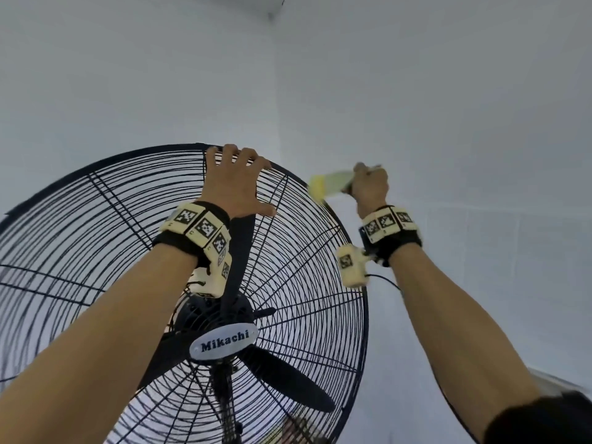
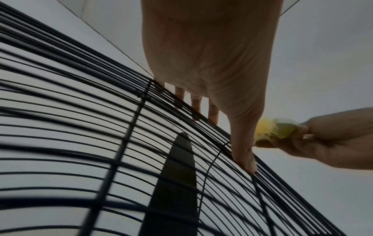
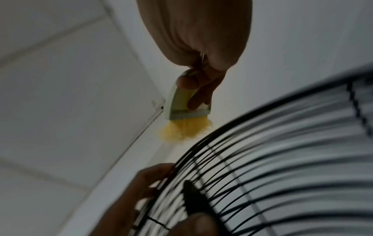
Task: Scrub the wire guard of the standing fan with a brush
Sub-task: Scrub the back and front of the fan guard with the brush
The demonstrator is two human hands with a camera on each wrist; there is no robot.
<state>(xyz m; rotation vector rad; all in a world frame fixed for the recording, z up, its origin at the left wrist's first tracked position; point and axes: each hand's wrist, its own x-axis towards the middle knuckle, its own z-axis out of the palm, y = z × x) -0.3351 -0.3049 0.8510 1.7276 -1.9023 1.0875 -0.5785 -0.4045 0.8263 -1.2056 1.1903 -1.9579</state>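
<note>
A big black standing fan fills the lower left of the head view, with its wire guard [image 1: 109, 198] tilted toward me and a "Mikachi" badge [image 1: 223, 345] at the hub. My left hand [image 1: 237, 184] holds the guard's top edge: the fingers [image 2: 196, 103] reach behind the wires [image 2: 127, 132] and the thumb presses on the front. My right hand [image 1: 370, 184] grips a brush [image 1: 330, 185] with a pale green handle [image 3: 181, 95]. Its yellow bristles [image 3: 185, 129] sit at the guard's upper right rim [image 3: 262, 111], just right of my left hand [image 3: 129, 191].
Black blades [image 1: 288, 382] stand still behind the wires, and the fan's pole [image 1: 224, 405] drops below the hub. White walls meet in a corner [image 1: 276, 91] behind the fan. A pale object [image 1: 554, 382] shows at the lower right behind my right arm.
</note>
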